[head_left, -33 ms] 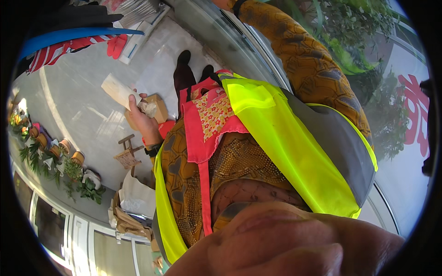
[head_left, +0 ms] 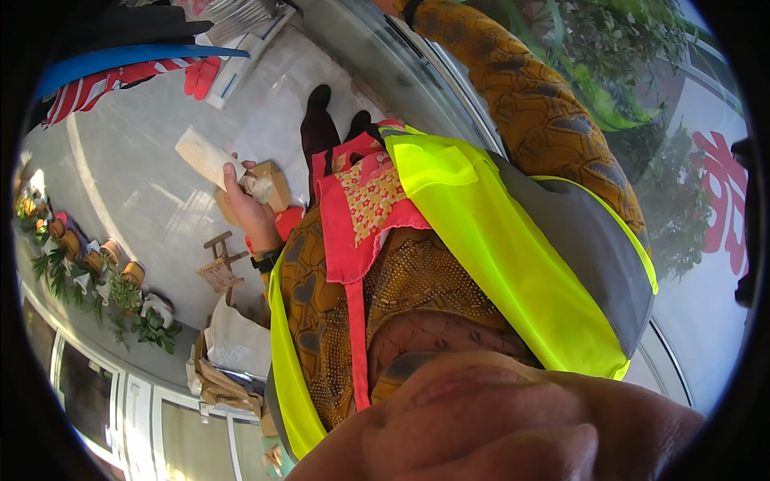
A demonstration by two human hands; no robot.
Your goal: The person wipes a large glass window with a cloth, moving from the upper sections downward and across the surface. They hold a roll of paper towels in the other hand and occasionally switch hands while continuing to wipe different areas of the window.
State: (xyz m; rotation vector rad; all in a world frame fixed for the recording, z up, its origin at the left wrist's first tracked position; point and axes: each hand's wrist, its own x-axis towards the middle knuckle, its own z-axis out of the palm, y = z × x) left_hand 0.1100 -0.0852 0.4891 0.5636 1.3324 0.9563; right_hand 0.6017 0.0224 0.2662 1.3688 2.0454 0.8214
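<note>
A pale, flat, rectangular piece (head_left: 206, 157), cream to beige, is gripped in my left hand (head_left: 250, 210); I cannot tell whether it is cloth, paper or board. My thumb lies along its near end. Just beyond that hand is an open cardboard box (head_left: 278, 189) with crumpled whitish material (head_left: 257, 187) inside. My right arm (head_left: 529, 104) reaches far forward along a glass pane (head_left: 421, 76). Only a sliver of my right hand (head_left: 388, 6) shows at the top edge, and its fingers are out of sight.
A small wooden folding stool (head_left: 220, 264) stands on the grey floor. Potted plants (head_left: 108, 268) line the left wall. Cardboard and a white sack (head_left: 238, 337) lie at lower left. Dark and red-striped cloths (head_left: 120, 80) occupy the upper left; red slippers (head_left: 202, 78) are beside them. Greenery (head_left: 618, 72) shows at right.
</note>
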